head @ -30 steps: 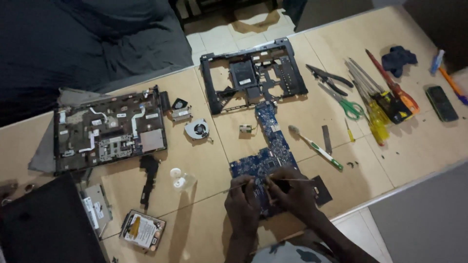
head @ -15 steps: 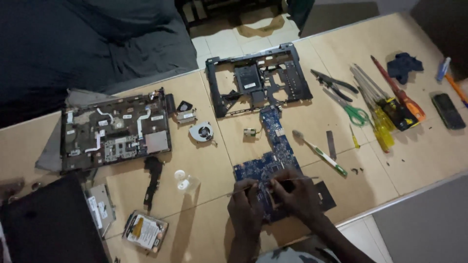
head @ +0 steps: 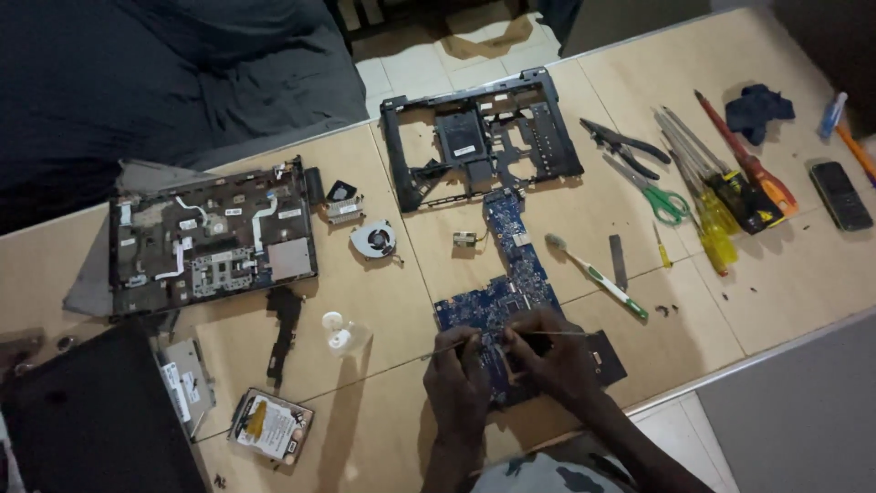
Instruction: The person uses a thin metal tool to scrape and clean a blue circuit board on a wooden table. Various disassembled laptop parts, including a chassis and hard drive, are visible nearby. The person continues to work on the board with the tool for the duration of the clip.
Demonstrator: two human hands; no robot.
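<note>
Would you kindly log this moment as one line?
left hand holding thin tool | right hand holding thin tool | both on blue motherboard | wooden table

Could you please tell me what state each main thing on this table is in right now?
Blue circuit board: bare, flat, out of its case.
Black laptop base frame: emptied.
Left hand: on the board.
Right hand: holding a thin tool.
Cooling fan: removed, loose.
Scissors: closed.

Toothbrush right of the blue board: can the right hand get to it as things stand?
Probably yes: the toothbrush lies bare on the table just beyond the right hand, nothing between; but that hand holds a thin tool.
</note>
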